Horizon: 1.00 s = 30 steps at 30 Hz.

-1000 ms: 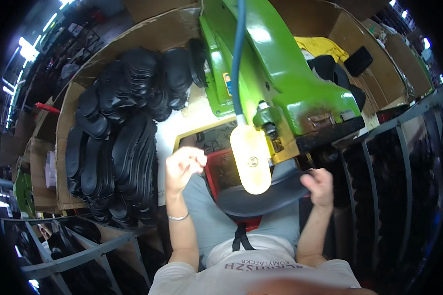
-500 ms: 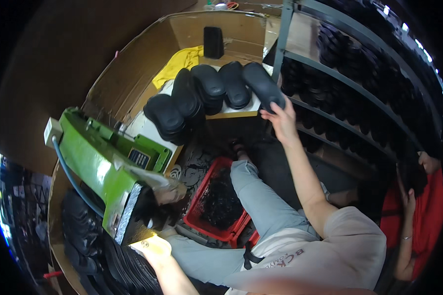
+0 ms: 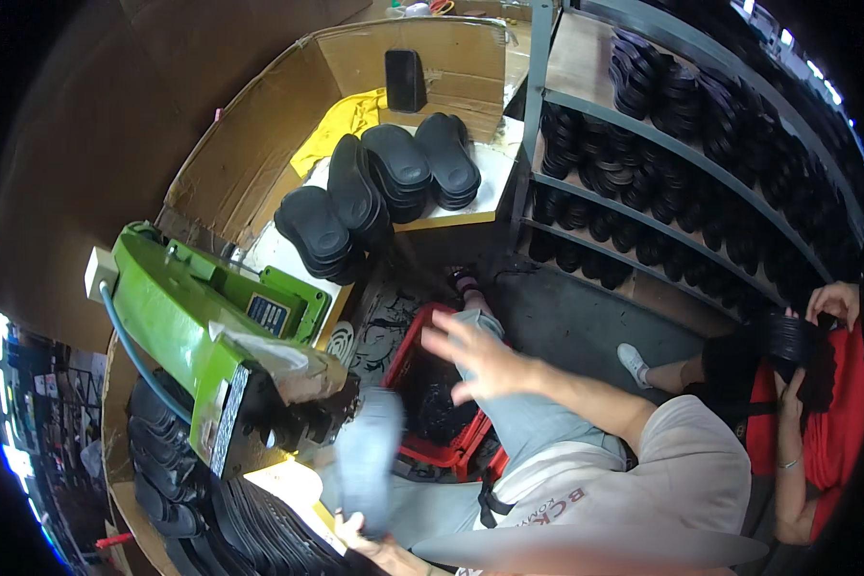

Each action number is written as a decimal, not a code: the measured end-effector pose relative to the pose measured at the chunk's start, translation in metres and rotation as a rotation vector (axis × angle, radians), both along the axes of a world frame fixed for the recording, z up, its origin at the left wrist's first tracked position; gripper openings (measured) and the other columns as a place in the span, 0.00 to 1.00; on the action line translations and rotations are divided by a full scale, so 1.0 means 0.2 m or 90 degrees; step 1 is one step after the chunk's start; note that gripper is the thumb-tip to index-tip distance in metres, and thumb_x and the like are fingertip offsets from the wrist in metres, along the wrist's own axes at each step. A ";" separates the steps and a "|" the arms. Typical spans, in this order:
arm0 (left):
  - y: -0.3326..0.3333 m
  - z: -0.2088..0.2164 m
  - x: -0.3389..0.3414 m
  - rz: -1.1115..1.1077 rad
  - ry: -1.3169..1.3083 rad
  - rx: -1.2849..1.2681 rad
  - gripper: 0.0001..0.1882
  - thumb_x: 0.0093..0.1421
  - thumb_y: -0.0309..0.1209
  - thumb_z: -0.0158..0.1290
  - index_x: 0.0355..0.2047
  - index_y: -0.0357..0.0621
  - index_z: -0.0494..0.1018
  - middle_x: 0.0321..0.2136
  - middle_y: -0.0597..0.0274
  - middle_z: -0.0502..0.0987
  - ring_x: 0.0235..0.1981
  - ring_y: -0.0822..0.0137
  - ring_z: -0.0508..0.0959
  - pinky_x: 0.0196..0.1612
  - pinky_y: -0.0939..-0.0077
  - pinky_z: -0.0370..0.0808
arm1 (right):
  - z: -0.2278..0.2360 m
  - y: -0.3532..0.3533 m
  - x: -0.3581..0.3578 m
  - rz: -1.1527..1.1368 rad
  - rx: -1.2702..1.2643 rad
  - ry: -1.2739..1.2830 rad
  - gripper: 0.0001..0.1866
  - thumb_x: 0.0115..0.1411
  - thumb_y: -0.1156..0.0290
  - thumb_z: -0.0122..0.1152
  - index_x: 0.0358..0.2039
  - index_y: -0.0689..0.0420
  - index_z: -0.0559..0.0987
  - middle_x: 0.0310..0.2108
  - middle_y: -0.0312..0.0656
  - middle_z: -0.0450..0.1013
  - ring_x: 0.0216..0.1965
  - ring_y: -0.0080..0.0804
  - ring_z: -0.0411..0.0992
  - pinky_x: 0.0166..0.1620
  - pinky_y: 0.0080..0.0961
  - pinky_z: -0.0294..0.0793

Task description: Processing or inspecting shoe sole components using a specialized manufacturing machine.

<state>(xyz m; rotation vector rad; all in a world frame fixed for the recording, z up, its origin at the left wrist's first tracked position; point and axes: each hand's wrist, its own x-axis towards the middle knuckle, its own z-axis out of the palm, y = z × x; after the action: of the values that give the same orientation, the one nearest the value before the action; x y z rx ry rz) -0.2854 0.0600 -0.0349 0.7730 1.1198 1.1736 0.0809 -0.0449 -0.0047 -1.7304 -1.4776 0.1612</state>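
Near the lower edge, my left hand [image 3: 360,538] grips the end of a black shoe sole [image 3: 368,459], which is smeared by motion. The sole stands raised just right of the green machine's head [image 3: 283,418]. My right hand [image 3: 480,355] has its fingers spread and holds nothing. It hovers over a red plastic crate [image 3: 466,437] with dark scraps inside. Beyond, several stacks of black soles [image 3: 398,163] are lined up on a white-topped table [image 3: 494,187].
Cardboard walls [image 3: 269,106] surround the table, with a yellow cloth [image 3: 341,130] inside. Shelving [image 3: 682,134] full of black soles stands right. Overlapping black soles [image 3: 269,523] lie beneath the machine. A co-worker in red [image 3: 845,422] holds a dark stack at far right.
My right hand has come from the table's right end toward the crate, its fingers now spread. A sole has left that end and is now in my left hand. The view has shifted slightly.
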 end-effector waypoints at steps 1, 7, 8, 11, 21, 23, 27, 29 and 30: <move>-0.06 -0.02 0.02 -0.031 -0.072 -0.046 0.26 0.36 0.25 0.49 0.41 0.30 0.68 0.38 0.48 0.71 0.40 0.55 0.73 0.45 0.59 0.72 | -0.02 -0.06 -0.12 0.066 -0.049 -0.043 0.48 0.34 0.68 0.74 0.59 0.49 0.63 0.61 0.51 0.50 0.57 0.48 0.58 0.56 0.42 0.59; -0.15 0.00 0.31 -0.326 -0.033 0.055 0.16 0.52 0.34 0.49 0.37 0.34 0.69 0.30 0.61 0.70 0.33 0.68 0.70 0.51 0.69 0.67 | -0.18 -0.24 -0.23 0.062 0.062 -0.054 0.21 0.42 0.81 0.55 0.40 0.52 0.79 0.41 0.37 0.75 0.44 0.32 0.71 0.44 0.31 0.65; -0.08 0.01 0.39 -0.412 0.013 0.134 0.16 0.56 0.37 0.48 0.37 0.35 0.69 0.31 0.63 0.69 0.32 0.69 0.69 0.52 0.70 0.66 | -0.20 -0.27 -0.22 0.066 0.058 -0.026 0.20 0.41 0.81 0.55 0.37 0.54 0.80 0.37 0.38 0.76 0.40 0.32 0.73 0.42 0.29 0.67; -0.07 0.10 0.58 -0.384 -0.236 0.005 0.31 0.61 0.48 0.45 0.57 0.38 0.56 0.53 0.56 0.63 0.53 0.63 0.66 0.53 0.69 0.65 | -0.23 -0.37 -0.26 0.071 -0.107 0.276 0.14 0.40 0.82 0.60 0.32 0.59 0.80 0.29 0.41 0.76 0.35 0.35 0.74 0.39 0.27 0.70; -0.06 0.48 0.88 -0.410 0.070 0.158 0.09 0.55 0.27 0.57 0.34 0.33 0.75 0.26 0.67 0.77 0.26 0.79 0.72 0.32 0.84 0.71 | -0.18 -0.40 -0.55 0.123 -0.199 0.972 0.24 0.50 0.76 0.67 0.47 0.65 0.71 0.43 0.42 0.71 0.45 0.29 0.69 0.49 0.24 0.68; 0.00 0.49 0.91 -0.401 0.185 0.156 0.09 0.55 0.28 0.57 0.32 0.33 0.76 0.23 0.69 0.76 0.24 0.81 0.71 0.29 0.85 0.69 | -0.16 -0.38 -0.54 0.112 -0.200 1.007 0.24 0.49 0.77 0.66 0.48 0.65 0.71 0.44 0.43 0.71 0.45 0.29 0.69 0.49 0.25 0.68; 0.06 0.41 0.89 -0.344 0.186 0.215 0.09 0.56 0.28 0.57 0.32 0.34 0.76 0.24 0.69 0.76 0.24 0.81 0.70 0.28 0.85 0.68 | -0.10 -0.40 -0.46 0.079 -0.122 0.962 0.25 0.47 0.82 0.63 0.48 0.67 0.70 0.44 0.45 0.71 0.46 0.31 0.70 0.51 0.27 0.68; 0.04 0.36 0.88 -0.313 0.235 0.242 0.09 0.55 0.26 0.57 0.34 0.33 0.75 0.26 0.67 0.77 0.26 0.80 0.72 0.30 0.85 0.69 | -0.07 -0.43 -0.41 0.023 -0.055 0.946 0.27 0.43 0.84 0.61 0.48 0.70 0.69 0.45 0.47 0.71 0.47 0.35 0.70 0.52 0.29 0.68; 0.03 0.33 0.88 -0.301 0.259 0.252 0.09 0.55 0.25 0.57 0.35 0.33 0.75 0.27 0.65 0.77 0.27 0.79 0.73 0.31 0.85 0.70 | -0.06 -0.44 -0.38 0.004 -0.027 0.956 0.28 0.42 0.84 0.61 0.48 0.71 0.68 0.46 0.48 0.70 0.47 0.36 0.70 0.52 0.29 0.68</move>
<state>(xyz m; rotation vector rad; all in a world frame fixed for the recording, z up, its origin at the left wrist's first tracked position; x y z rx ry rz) -0.1100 0.0659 0.0315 1.5434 0.9558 0.8565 0.0046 -0.1331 -0.0159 -1.0414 -0.3274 1.1830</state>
